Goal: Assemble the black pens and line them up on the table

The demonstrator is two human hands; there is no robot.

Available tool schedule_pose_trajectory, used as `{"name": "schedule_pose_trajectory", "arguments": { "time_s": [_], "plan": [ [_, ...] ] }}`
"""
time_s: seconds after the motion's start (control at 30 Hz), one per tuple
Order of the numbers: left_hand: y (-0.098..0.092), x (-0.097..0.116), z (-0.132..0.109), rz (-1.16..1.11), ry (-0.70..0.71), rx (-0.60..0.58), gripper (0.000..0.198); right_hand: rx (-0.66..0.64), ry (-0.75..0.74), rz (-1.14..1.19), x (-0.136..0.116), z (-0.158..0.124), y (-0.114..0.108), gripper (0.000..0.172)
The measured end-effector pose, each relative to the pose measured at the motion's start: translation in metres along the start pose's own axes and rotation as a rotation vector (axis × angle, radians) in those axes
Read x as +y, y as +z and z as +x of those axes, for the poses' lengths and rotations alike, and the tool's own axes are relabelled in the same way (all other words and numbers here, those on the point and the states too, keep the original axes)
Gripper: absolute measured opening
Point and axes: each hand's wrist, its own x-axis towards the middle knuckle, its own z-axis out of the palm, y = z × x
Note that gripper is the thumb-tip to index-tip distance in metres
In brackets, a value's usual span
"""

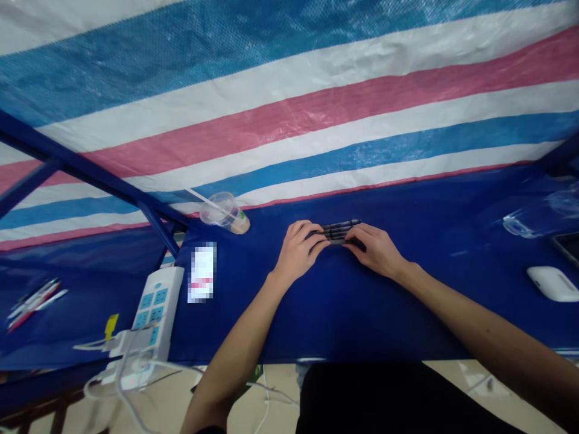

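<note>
Several dark pens (337, 232) lie side by side in a flat row across the blue tabletop. My left hand (301, 244) is closed on their left ends, thumb at the near side and fingers at the far side. At the right ends, my right hand (373, 247) pinches the same row, its fingers curled. Both hands rest low over the table, and the fingers cover the ends of most pens. One tip pokes out at the far right of the row.
A clear plastic cup (220, 211) with a straw stands at the back left, above a lit phone (202, 272). A power strip (156, 313) with cables sits at left, with loose pens (34, 304) beyond it. At right are a white case (552, 283) and a clear container (520, 223).
</note>
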Motion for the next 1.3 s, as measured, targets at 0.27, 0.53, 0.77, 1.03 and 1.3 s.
{"name": "schedule_pose_trajectory", "arguments": {
  "time_s": [0.27,0.53,0.77,1.03,1.3],
  "plan": [
    [0.0023,-0.0020,-0.0003,0.010,0.010,-0.035,0.020,-0.010,0.010,-0.003,0.0007,-0.0002,0.0000,0.003],
    [0.0038,-0.0026,-0.0008,-0.018,0.018,-0.011,0.017,-0.008,0.021,0.032,0.0024,-0.0015,0.0010,0.003],
    [0.0035,-0.0019,-0.0002,-0.050,0.025,-0.011,0.016,0.006,0.023,0.027,0.0042,-0.0029,0.0025,0.003],
    [0.0026,-0.0013,-0.0003,-0.085,0.036,-0.008,0.016,0.006,0.025,0.011,0.0058,-0.0035,0.0037,0.004],
    [-0.0005,0.0004,0.0002,-0.035,0.027,-0.042,0.017,0.032,0.010,-0.007,0.0052,-0.0033,0.0034,0.002]
  ]
}}
